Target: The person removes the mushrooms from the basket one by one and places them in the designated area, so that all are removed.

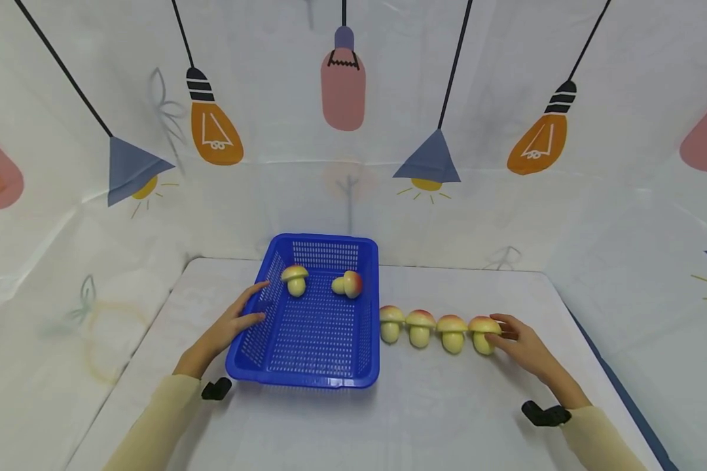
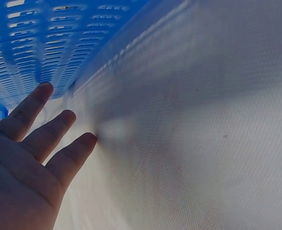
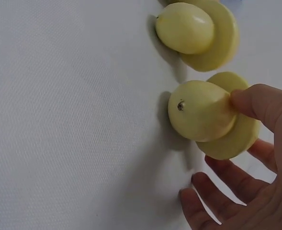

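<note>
The white worktop carries the blue plastic basket, left of its middle and reaching toward the far edge. The left hand would do well to steady the basket's left rim lightly; its fingers are straight and spread apart. Two model mushrooms lie toward the basket's far end.

The right hand pinches the end mushroom between thumb and index finger, the other fingers fanned apart. That mushroom rests on the worktop, nearest the right edge in a row of four, stem toward the near edge. A good hold probably wants a firm pinch at the neck and a straight lift, sparing its close neighbour.

The thumb presses where stem meets cap; the index fingertip is hidden behind the cap. The remaining fingertips sit lower, beside the cap's outer side.
</note>
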A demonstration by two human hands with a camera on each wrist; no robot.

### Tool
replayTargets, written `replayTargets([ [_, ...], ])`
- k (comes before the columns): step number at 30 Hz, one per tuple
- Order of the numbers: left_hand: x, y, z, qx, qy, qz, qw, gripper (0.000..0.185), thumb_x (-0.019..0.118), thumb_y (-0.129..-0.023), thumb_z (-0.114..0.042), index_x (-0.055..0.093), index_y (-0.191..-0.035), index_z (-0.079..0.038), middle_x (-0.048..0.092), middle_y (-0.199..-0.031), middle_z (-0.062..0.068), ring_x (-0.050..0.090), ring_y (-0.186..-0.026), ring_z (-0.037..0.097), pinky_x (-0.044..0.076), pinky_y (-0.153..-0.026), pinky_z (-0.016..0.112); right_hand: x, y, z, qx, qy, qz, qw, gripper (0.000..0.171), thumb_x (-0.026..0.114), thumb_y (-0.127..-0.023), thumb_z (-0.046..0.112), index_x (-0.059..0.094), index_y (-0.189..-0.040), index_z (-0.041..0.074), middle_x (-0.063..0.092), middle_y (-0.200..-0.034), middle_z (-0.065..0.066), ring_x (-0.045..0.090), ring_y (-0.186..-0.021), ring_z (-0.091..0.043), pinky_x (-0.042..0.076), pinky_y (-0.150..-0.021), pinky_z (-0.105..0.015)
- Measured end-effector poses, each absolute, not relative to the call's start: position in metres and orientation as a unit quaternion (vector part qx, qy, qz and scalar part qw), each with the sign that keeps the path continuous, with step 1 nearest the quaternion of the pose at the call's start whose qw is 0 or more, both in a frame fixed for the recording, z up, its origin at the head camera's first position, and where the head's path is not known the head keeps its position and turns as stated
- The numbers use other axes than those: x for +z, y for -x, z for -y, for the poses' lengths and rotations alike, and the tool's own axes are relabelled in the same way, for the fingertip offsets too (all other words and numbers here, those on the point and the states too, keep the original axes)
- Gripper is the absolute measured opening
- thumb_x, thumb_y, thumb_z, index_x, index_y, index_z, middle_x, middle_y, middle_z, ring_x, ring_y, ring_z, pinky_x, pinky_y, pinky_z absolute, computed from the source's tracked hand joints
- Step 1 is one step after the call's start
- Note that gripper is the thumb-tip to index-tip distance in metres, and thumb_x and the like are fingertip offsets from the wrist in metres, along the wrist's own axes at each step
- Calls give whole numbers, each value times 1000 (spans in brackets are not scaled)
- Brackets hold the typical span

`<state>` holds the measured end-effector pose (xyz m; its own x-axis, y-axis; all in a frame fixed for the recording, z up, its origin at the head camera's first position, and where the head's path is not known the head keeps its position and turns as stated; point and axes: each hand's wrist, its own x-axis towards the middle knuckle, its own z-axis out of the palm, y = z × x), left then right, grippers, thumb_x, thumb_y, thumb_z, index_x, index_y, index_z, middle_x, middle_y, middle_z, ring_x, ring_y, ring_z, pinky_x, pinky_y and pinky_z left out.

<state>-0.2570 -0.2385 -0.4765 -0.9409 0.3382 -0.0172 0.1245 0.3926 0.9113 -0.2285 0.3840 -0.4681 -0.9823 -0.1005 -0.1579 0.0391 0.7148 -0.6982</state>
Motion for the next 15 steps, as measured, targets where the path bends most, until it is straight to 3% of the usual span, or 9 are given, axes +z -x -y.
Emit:
replayTargets([
  [5,-477,257,239,534,-142,-827,100,69,53,-104,-24,20,-165,-25,14,-168,27,37,-139,54,45,-100,61,-468,230,-383,-375,7,-921,101,68,64,-101,39,41,-151,-1,49,-146,-36,53,-128,-52,51,-98,-60],
  [15,-476,257,239,532,-141,-829,100,69,52,-104,-25,20,-165,-25,12,-169,26,32,-143,55,39,-105,71,-469,231,-382,-384,3,-917,110,77,67,-99,40,33,-155,-1,46,-148,-38,53,-129,-52,51,-100,-59],
])
